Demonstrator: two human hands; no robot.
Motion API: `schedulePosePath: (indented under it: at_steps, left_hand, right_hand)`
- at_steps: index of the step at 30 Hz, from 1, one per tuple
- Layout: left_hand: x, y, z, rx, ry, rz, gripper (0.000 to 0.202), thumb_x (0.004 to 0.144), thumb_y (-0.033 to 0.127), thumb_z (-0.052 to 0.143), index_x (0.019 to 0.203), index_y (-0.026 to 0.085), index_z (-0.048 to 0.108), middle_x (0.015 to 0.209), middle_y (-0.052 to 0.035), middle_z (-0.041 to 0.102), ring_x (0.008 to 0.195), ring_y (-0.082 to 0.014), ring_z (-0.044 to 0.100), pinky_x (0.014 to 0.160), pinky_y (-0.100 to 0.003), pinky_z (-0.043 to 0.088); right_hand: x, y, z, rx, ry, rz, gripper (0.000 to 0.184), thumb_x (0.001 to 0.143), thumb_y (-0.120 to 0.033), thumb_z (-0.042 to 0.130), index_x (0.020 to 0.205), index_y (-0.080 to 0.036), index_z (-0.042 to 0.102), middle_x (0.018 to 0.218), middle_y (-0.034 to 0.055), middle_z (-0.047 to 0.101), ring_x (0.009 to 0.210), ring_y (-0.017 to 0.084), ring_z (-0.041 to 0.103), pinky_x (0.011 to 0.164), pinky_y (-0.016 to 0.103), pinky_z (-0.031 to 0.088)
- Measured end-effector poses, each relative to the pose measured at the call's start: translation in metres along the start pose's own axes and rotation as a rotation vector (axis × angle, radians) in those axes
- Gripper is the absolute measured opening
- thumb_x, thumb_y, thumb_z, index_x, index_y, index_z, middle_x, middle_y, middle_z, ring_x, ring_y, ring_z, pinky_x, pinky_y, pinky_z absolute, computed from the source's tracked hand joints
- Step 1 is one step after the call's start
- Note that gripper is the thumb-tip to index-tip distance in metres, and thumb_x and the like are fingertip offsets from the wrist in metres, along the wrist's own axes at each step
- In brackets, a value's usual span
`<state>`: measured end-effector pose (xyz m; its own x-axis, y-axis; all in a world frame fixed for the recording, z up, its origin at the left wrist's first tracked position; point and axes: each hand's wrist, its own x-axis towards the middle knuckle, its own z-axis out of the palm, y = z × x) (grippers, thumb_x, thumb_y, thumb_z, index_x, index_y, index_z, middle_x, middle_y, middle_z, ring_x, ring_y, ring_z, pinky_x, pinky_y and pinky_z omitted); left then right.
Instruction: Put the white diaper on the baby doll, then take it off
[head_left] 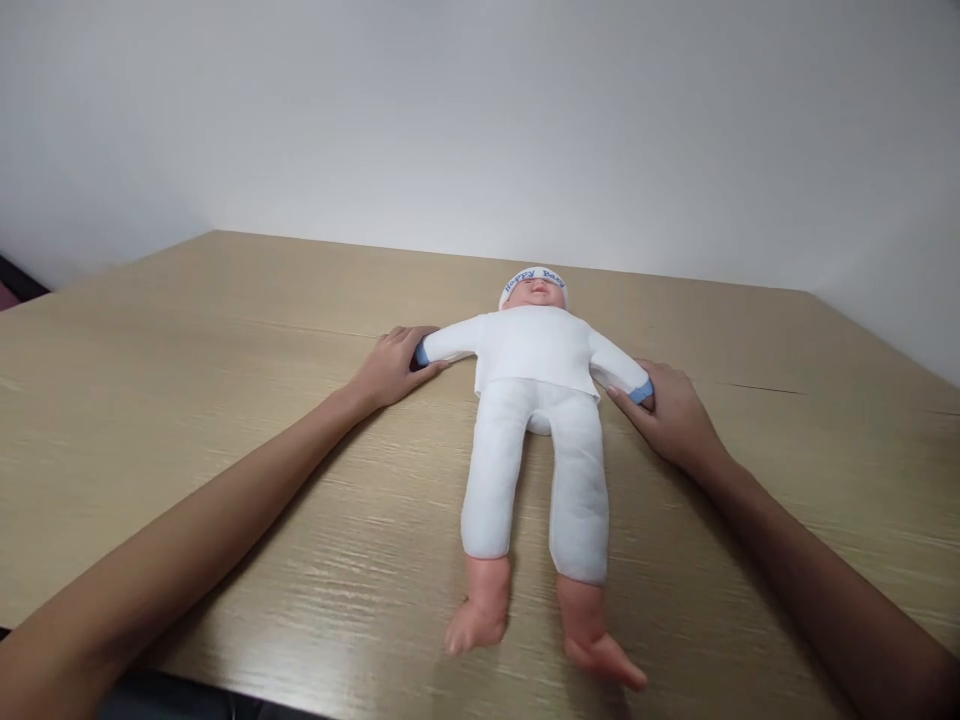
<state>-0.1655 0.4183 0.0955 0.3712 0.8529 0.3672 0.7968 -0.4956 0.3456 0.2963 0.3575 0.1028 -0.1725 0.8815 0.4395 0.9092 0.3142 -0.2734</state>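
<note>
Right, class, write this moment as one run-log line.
left hand: grips doll by one arm | right hand: grips its other arm | doll: face up, arms spread | surface: wooden table

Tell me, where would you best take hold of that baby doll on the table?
Probably take the doll by the torso, from both sides under the outspread arms. It lies flat on its back on the table, and its cloth limbs look floppy. The left hand and right hand hold only the sleeve cuffs.
</note>
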Motion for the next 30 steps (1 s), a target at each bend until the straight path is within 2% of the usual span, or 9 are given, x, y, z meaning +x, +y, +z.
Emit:
schedulePosePath:
  at_steps: [2,5,9,14,20,24,27,30]
  left_hand:
    - [-0.007,-0.005,-0.004,-0.019,-0.004,-0.03,0.074,0.106,0.071,0.054,0.156,0.016,0.058,0.142,-0.0177,0.072,0.128,-0.0364,0.062,0.113,-0.05,0.047]
    - [-0.007,-0.009,-0.005,-0.028,-0.007,-0.047,0.074,0.107,0.07,0.052,0.156,0.015,0.058,0.143,-0.0186,0.073,0.127,-0.0361,0.064,0.112,-0.05,0.049]
    - [-0.001,-0.01,-0.003,-0.01,-0.017,-0.039,0.073,0.106,0.069,0.054,0.156,0.016,0.06,0.138,-0.0178,0.075,0.122,-0.0347,0.066,0.11,-0.05,0.05]
    - [-0.003,-0.009,-0.004,-0.034,-0.001,-0.03,0.071,0.103,0.065,0.061,0.153,0.015,0.062,0.131,-0.0171,0.077,0.118,-0.034,0.067,0.106,-0.048,0.053]
    - [-0.008,-0.006,-0.004,-0.045,0.026,-0.047,0.07,0.1,0.064,0.062,0.153,0.018,0.063,0.135,-0.0162,0.076,0.125,-0.0366,0.067,0.108,-0.049,0.054]
    - [-0.019,0.001,-0.003,-0.039,0.043,-0.067,0.067,0.102,0.059,0.06,0.154,0.016,0.062,0.135,-0.017,0.076,0.125,-0.0366,0.067,0.109,-0.049,0.054]
    - [-0.029,0.009,-0.004,-0.02,0.077,-0.094,0.065,0.103,0.051,0.06,0.155,0.012,0.059,0.145,-0.0204,0.072,0.136,-0.0386,0.062,0.117,-0.054,0.049]
    - [-0.038,0.028,-0.014,0.009,0.118,-0.128,0.063,0.101,0.041,0.065,0.155,0.011,0.057,0.164,-0.0232,0.058,0.153,-0.0419,0.048,0.127,-0.06,0.04]
  right_hand:
    - [-0.004,0.002,0.0,0.007,-0.012,-0.027,0.057,0.106,-0.064,0.051,0.14,-0.021,0.068,0.136,0.0193,0.077,0.119,0.042,0.069,0.105,0.055,0.051]
    - [-0.001,0.007,0.002,0.053,-0.047,0.014,0.057,0.106,-0.059,0.051,0.148,-0.022,0.065,0.141,0.018,0.076,0.122,0.043,0.069,0.106,0.057,0.051]
    - [0.006,0.013,0.007,0.092,-0.055,0.077,0.062,0.105,-0.059,0.053,0.154,-0.021,0.061,0.141,0.0186,0.076,0.118,0.042,0.071,0.103,0.056,0.054]
    - [0.004,0.012,0.005,0.087,-0.029,0.063,0.061,0.105,-0.061,0.056,0.152,-0.023,0.064,0.136,0.0161,0.079,0.11,0.039,0.073,0.099,0.051,0.055]
    - [-0.005,0.007,0.003,0.063,0.077,0.073,0.06,0.103,-0.056,0.062,0.148,-0.018,0.067,0.131,0.0171,0.08,0.11,0.038,0.076,0.098,0.048,0.057]
    - [-0.008,0.012,0.007,0.005,0.066,0.089,0.067,0.103,-0.053,0.057,0.155,-0.01,0.064,0.133,0.0231,0.079,0.117,0.043,0.073,0.103,0.055,0.056]
    - [-0.011,0.014,0.011,-0.048,0.068,0.132,0.073,0.1,-0.049,0.057,0.157,-0.004,0.06,0.141,0.0288,0.074,0.128,0.047,0.068,0.111,0.062,0.052]
    - [-0.018,0.0,0.006,-0.058,0.121,0.163,0.077,0.096,-0.045,0.061,0.158,0.0,0.056,0.154,0.0318,0.064,0.143,0.049,0.058,0.12,0.066,0.045]
